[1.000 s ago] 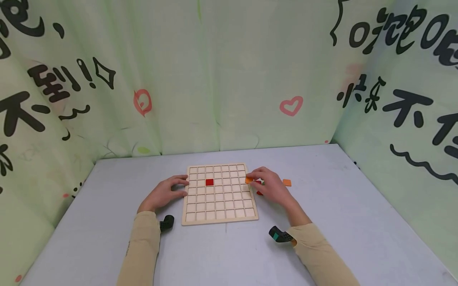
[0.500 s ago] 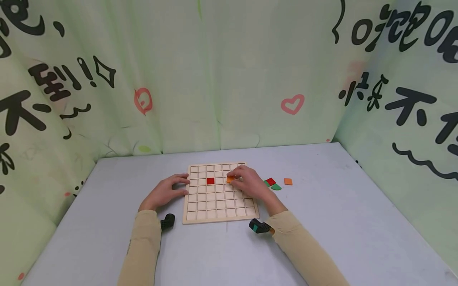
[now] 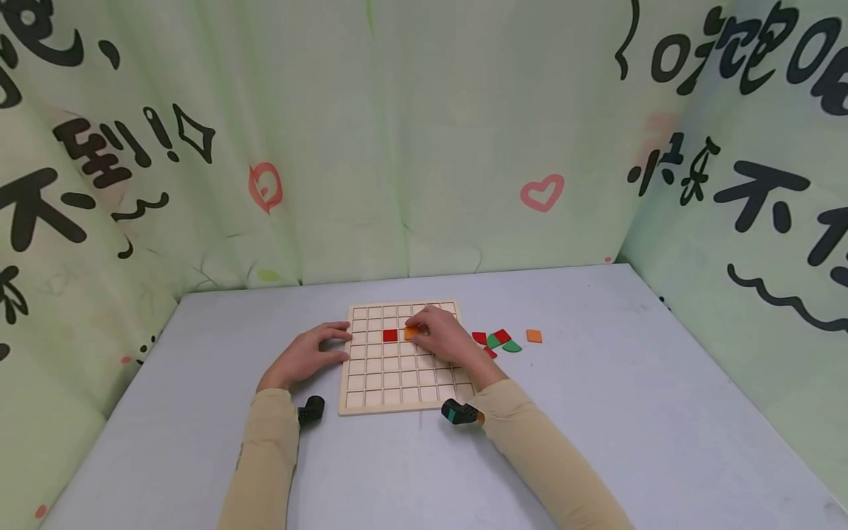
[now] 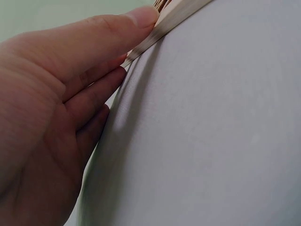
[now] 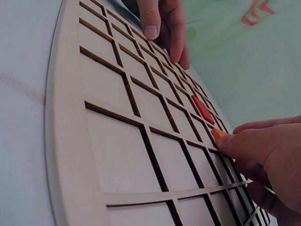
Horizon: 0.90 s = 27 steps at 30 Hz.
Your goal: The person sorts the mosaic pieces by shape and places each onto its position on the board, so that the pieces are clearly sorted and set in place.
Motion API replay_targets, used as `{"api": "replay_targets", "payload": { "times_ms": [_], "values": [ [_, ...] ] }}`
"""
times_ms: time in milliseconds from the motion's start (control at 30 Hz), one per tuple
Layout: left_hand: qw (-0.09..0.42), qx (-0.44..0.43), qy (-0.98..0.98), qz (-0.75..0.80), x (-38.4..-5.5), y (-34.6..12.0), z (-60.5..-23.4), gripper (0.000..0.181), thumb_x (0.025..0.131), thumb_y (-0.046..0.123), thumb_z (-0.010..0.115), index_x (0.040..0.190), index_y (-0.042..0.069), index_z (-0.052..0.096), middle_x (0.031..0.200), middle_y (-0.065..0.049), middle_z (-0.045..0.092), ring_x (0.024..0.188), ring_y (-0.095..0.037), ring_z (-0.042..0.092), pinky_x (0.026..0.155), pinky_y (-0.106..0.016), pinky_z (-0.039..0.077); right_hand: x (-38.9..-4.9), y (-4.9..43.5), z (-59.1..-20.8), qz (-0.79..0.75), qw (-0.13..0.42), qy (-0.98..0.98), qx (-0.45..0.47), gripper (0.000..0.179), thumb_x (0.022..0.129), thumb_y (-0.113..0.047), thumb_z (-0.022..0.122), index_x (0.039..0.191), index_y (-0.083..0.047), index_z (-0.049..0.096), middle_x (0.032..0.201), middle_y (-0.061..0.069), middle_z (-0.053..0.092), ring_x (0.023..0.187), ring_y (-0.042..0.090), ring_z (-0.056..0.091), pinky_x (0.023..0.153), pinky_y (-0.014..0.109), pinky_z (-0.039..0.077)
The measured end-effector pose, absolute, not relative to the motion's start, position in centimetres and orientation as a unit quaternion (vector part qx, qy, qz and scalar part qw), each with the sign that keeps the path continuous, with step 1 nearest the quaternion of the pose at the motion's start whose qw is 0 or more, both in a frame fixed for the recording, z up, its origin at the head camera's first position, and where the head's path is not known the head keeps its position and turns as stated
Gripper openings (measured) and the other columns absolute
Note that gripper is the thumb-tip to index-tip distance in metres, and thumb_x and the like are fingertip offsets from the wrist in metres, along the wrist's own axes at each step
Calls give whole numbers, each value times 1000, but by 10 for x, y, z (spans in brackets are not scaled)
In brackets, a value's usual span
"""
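Wooden board [image 3: 373, 383]: the right hand [image 3: 440, 335] pinches an orange tile [image 3: 411, 334] near the red tile [image 3: 389, 336]; the left hand [image 3: 301, 358], fingers apart, touches the board's left edge.

Right hand [image 3: 442, 337] farther left over board [image 3: 373, 383], pinched orange tile [image 3: 411, 334] nearer red tile [image 3: 389, 336], more red pieces [image 3: 479, 338] uncovered
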State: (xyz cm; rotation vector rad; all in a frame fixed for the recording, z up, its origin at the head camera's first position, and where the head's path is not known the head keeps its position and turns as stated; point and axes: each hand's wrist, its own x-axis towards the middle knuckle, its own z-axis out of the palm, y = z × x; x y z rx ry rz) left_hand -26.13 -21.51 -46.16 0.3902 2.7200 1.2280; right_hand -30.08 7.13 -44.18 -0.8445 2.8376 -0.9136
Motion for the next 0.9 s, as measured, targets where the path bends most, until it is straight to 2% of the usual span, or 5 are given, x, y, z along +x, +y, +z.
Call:
{"api": "replay_targets", "payload": {
  "times_ms": [600,900],
  "values": [
    [64,126,903,405,-260,-214,-460,40,88,23,74,125,9,66,150,-5,45,142,-32,31,116,-50,28,-303,63,-447,-288,23,918,-273,25,92,-10,66,117,-6,70,115,7,67,103,22,59,93,35,50],
    [60,129,903,406,-259,-214,-461,39,89,23,74,125,9,66,149,-5,45,142,-32,31,116,-50,28,-302,64,-447,-286,10,922,-261,24,93,-11,66,116,-6,70,114,7,66,100,22,58,91,36,51]
  ]
}}
